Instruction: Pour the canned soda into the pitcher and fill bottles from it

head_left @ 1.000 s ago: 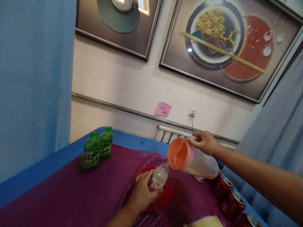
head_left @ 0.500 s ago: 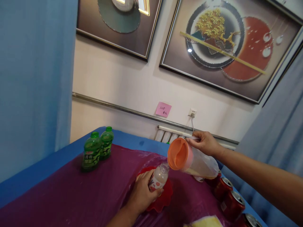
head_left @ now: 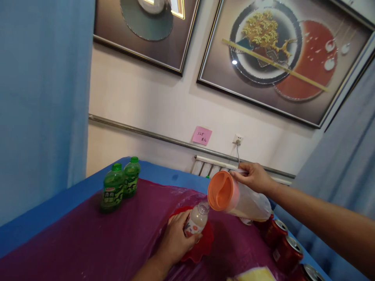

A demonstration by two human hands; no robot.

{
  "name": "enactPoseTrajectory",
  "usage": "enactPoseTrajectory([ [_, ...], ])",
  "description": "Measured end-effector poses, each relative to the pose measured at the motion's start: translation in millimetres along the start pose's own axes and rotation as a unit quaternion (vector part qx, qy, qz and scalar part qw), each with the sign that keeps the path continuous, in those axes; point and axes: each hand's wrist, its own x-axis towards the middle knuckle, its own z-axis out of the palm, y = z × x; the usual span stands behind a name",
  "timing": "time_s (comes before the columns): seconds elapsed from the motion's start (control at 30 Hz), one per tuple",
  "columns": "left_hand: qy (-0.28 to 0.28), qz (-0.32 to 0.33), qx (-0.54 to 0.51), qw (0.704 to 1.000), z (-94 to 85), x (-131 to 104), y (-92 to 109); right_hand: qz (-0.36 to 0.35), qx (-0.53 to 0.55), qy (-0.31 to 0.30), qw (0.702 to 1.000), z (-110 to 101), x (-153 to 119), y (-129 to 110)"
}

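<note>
The left hand grasps the labelled bottle over the red dish, its mouth close by the orange lid; the right hand grips the pitcher at two o'clock, tipped so the lid faces that mouth. Green bottles stand at ten.

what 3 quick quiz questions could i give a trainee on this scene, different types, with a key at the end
1. What does the left hand hold?
a) a red can
b) a clear bottle with a printed label
c) a green bottle

2. True or false: the right hand holds a pitcher tilted, with its orange lid close to the mouth of the clear bottle.

3. How many green bottles stand to the left of the red dish in the picture?

Key: 1 b; 2 true; 3 two
</note>
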Motion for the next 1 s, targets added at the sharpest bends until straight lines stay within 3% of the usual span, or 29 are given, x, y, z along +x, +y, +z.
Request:
enactPoseTrajectory([
  [1.0, -0.004, -0.019, -0.005, 1.0, -0.2, -0.4, 1.9, -0.019, -0.006, 0.017, 1.0, -3.5, -2.6, -0.4],
])
